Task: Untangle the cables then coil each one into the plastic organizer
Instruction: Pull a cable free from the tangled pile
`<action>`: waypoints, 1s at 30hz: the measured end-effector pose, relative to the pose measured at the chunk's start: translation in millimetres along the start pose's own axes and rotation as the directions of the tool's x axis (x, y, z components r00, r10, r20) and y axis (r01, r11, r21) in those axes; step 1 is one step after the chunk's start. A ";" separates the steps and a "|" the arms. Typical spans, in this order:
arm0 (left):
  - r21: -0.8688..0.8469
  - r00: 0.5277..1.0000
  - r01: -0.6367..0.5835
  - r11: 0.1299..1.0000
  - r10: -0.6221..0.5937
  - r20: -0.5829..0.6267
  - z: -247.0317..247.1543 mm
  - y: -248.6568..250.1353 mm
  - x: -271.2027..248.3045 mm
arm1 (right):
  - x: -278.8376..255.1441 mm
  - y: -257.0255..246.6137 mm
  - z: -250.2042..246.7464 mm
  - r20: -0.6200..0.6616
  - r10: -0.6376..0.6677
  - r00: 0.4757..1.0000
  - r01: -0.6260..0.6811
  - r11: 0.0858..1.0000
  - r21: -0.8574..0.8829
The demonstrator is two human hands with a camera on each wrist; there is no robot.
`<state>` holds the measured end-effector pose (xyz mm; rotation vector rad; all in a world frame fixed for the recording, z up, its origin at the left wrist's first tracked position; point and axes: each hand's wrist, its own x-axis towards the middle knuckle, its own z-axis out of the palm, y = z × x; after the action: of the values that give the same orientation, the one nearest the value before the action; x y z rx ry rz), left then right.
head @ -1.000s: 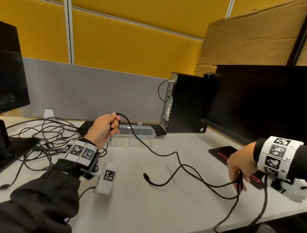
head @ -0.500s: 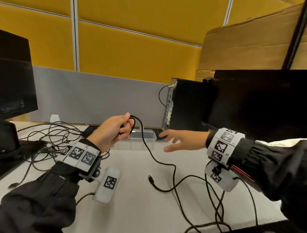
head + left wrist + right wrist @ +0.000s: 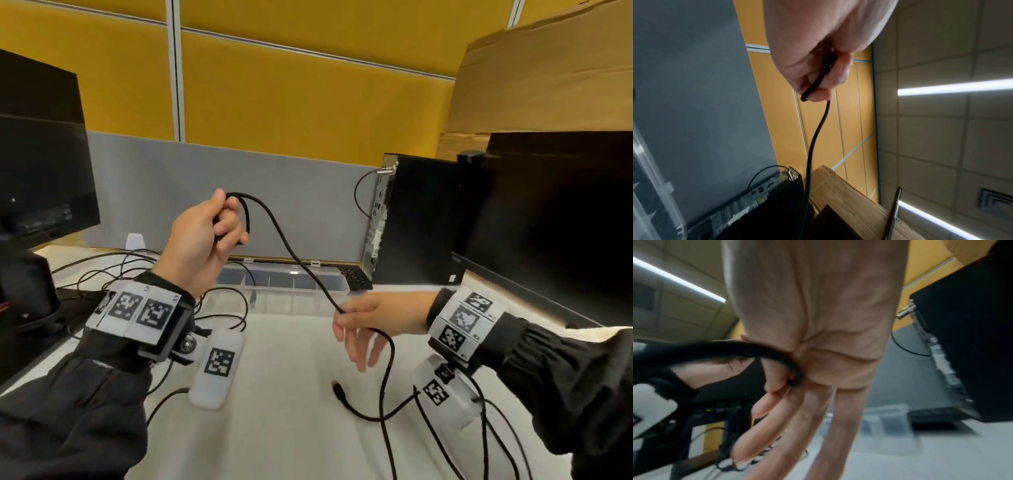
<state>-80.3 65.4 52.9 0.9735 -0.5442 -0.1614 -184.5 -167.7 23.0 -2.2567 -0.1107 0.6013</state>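
- A black cable point(image 3: 281, 246) hung looped from a raised point, sagged down, then trailed across the white table point(image 3: 291, 428).
- The clear plastic organizer point(image 3: 284, 282) lay open at the table's back.
- More tangled cables point(image 3: 113, 270) lay left.

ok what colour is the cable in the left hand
Black, a matte black cable gripped by the left hand; the head view shows it best.

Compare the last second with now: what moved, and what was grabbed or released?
The right hand let go of the black braided cable near the desk's front edge, swung left with fingers spread, and now pinches the same cable between thumb and forefinger, closer to the left hand. The left hand rose, still gripping the cable's looped end. The clear plastic organizer and the cable's free plug stayed put.
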 end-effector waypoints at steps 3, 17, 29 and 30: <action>-0.052 0.998 0.013 0.999 -0.016 -0.056 -7.6 -2.5 9.8 | -12.0 13.9 -16.1 0.035 0.135 0.990 -0.137 0.989 0.062; -0.248 0.987 -0.023 0.968 0.062 0.151 11.3 -17.0 19.7 | 66.5 -43.9 5.0 -0.338 -0.290 0.895 0.159 0.917 -0.366; 0.780 0.991 -0.091 0.619 -0.019 0.132 -42.5 -61.8 29.2 | 51.3 -52.0 -10.4 -0.365 -0.492 0.790 0.245 0.800 -0.547; 0.780 0.979 -0.076 0.622 -0.102 0.177 -40.8 -62.8 27.4 | 52.3 -50.8 -17.5 -0.423 -0.513 0.747 0.242 0.802 -0.546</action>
<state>-29.3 50.2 -6.6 1.8501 -0.8290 -0.0231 -124.8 -130.7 49.3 -2.6591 -0.4677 -0.3726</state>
